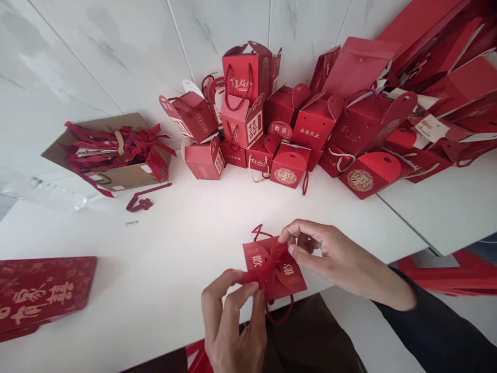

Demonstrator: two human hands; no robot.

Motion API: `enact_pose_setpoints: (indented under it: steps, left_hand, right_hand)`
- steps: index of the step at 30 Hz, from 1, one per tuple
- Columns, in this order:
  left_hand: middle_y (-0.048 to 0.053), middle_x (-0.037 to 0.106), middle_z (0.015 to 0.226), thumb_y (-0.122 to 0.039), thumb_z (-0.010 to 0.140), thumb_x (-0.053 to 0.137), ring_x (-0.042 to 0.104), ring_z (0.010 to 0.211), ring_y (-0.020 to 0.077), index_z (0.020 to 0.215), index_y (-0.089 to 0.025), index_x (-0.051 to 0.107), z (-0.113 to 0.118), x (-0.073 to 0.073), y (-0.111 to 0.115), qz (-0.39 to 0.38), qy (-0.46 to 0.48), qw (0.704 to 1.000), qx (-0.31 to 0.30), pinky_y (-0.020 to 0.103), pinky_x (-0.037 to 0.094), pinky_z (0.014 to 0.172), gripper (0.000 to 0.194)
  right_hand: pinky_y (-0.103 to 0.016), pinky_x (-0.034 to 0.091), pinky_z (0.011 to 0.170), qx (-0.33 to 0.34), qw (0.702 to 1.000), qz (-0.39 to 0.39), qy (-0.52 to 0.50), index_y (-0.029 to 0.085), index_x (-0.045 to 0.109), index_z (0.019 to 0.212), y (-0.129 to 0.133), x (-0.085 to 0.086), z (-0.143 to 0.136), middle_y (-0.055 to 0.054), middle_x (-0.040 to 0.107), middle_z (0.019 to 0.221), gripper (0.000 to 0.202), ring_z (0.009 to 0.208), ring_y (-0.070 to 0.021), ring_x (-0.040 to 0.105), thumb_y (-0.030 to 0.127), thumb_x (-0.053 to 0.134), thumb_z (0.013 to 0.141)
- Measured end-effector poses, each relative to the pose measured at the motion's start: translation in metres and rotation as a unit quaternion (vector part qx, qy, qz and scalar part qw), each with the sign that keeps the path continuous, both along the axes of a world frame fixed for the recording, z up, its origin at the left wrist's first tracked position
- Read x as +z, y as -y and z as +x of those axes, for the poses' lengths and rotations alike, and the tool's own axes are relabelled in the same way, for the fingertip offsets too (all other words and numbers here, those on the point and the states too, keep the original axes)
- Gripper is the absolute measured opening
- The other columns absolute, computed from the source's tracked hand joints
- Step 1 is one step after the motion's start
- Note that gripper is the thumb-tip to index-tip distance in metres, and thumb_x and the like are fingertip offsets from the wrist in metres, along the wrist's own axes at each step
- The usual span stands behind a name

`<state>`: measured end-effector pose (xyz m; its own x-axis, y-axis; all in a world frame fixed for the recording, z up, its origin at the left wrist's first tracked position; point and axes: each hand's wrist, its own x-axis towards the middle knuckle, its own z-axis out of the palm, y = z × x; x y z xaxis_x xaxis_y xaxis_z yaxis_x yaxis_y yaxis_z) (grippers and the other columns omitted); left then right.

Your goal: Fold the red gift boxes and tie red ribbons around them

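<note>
A small red gift box (297,282) with white lettering on its folded top rests near the front edge of the white table. Dark red cord handles stick out at its far and near sides. Across its top runs a red ribbon (267,270), gathered in the middle. My left hand (235,316) pinches one part of the ribbon at the box's left side. At the upper right, my right hand (322,254) closes thumb and forefinger on another part of the ribbon, just above the box.
Several red gift boxes (285,168) are stacked along the tiled wall. An open cardboard box (132,178) of red ribbons stands at the back left, with a dark red strip (140,203) before it. A red printed bag (46,295) lies left; a clear bottle (58,194) lies behind.
</note>
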<state>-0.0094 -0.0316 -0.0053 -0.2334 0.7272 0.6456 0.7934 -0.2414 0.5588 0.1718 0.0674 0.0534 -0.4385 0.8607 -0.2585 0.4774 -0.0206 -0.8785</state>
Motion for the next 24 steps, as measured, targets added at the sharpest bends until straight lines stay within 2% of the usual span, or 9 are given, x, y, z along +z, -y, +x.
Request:
enact_pose_setpoints:
  steps: [4, 8, 11, 15, 20, 22, 24]
  left_hand:
    - [0.002, 0.061, 0.103, -0.004, 0.084, 0.072, 0.061, 0.089, 0.0154, 0.091, -0.024, 0.065, 0.004, -0.003, 0.015, -0.040, 0.038, 0.997, 0.051, 0.028, 0.049, 0.074, 0.023]
    - [0.002, 0.060, 0.101, -0.008, 0.088, 0.067, 0.061, 0.091, 0.0163, 0.092, -0.025, 0.065, 0.003, -0.001, 0.021, -0.082, 0.086, 0.992, 0.041, 0.029, 0.047, 0.080, 0.018]
    - [0.003, 0.060, 0.099, -0.020, 0.091, 0.066, 0.060, 0.088, 0.0182, 0.088, -0.025, 0.062, 0.001, 0.002, 0.024, -0.140, 0.152, 0.977, 0.055, 0.030, 0.046, 0.077, 0.007]
    - [0.003, 0.059, 0.094, -0.032, 0.091, 0.066, 0.056, 0.083, 0.0206, 0.083, -0.025, 0.060, 0.000, 0.004, 0.026, -0.189, 0.205, 0.958, 0.065, 0.031, 0.047, 0.072, 0.012]
    - [0.004, 0.058, 0.093, -0.035, 0.093, 0.063, 0.056, 0.085, 0.0215, 0.085, -0.025, 0.057, -0.006, 0.004, 0.029, -0.212, 0.224, 0.950, 0.054, 0.032, 0.050, 0.074, 0.014]
    - [0.006, 0.063, 0.104, -0.034, 0.094, 0.060, 0.060, 0.089, 0.0218, 0.099, -0.026, 0.060, -0.014, 0.003, 0.030, -0.219, 0.224, 0.949, 0.030, 0.034, 0.053, 0.078, 0.010]
    - [0.011, 0.061, 0.131, -0.030, 0.092, 0.061, 0.064, 0.107, 0.0262, 0.131, -0.027, 0.055, -0.020, 0.004, 0.027, -0.235, 0.193, 0.952, -0.019, 0.041, 0.057, 0.087, 0.039]
  right_hand:
    - [-0.027, 0.043, 0.062, -0.015, 1.000, -0.013, 0.015, 0.026, 0.066, 0.097, 0.000, -0.006, 0.006, 0.001, 0.062, 0.084, 0.012, 0.069, -0.0141, 0.051, 0.031, 0.056, 0.094]
    - [-0.028, 0.042, 0.062, -0.037, 0.999, -0.023, 0.021, 0.025, 0.065, 0.096, 0.000, -0.010, 0.008, 0.001, 0.061, 0.083, 0.011, 0.070, -0.0149, 0.052, 0.031, 0.057, 0.092]
    - [-0.029, 0.043, 0.064, -0.048, 0.998, -0.014, 0.025, 0.024, 0.063, 0.093, -0.001, -0.011, 0.009, 0.002, 0.060, 0.081, 0.009, 0.071, -0.0155, 0.054, 0.030, 0.057, 0.091]
    - [-0.029, 0.044, 0.066, -0.042, 0.999, -0.008, 0.025, 0.024, 0.063, 0.093, 0.000, -0.014, 0.010, 0.002, 0.059, 0.078, 0.010, 0.070, -0.0157, 0.055, 0.031, 0.056, 0.092]
    - [-0.030, 0.045, 0.068, -0.052, 0.998, -0.006, 0.031, 0.024, 0.063, 0.093, 0.000, -0.017, 0.010, 0.001, 0.061, 0.081, 0.010, 0.073, -0.0168, 0.058, 0.032, 0.057, 0.093]
    - [-0.030, 0.045, 0.067, -0.048, 0.999, -0.001, 0.023, 0.025, 0.064, 0.098, -0.001, -0.019, 0.014, 0.000, 0.064, 0.087, 0.015, 0.073, -0.0170, 0.058, 0.038, 0.056, 0.097]
    - [-0.030, 0.047, 0.066, -0.034, 0.999, -0.003, 0.005, 0.027, 0.064, 0.107, -0.001, -0.022, 0.021, -0.003, 0.067, 0.093, 0.024, 0.073, -0.0178, 0.059, 0.045, 0.051, 0.101]
